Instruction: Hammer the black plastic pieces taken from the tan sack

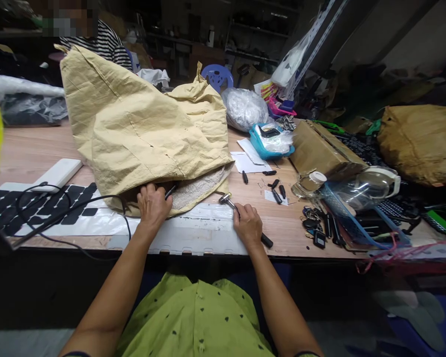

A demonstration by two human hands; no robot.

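A large cream cloth sack (148, 124) lies with its mouth facing me, showing a pale lining along the right side. At that mouth is my left hand (154, 203), closed, its fingertips partly inside the dark opening. A small, slim black piece (170, 192) juts out beside its thumb and index finger; I cannot make out what it is. My right hand (248, 225) is wrapped round the handle of a small hammer (226, 199). The metal head rests near the sack's right corner, and the black handle end sticks out past the palm. Beneath both hands runs a grey-white board (193, 233) along the table edge.
Several black pieces (277, 191) and white papers (247, 161) lie right of the sack. Farther right are a turquoise basket (258, 144), a cardboard box (319, 148), a jar and a blue tray (342, 208). A black cable (70, 210) crosses black pads at left. Someone in stripes (111, 47) sits opposite.
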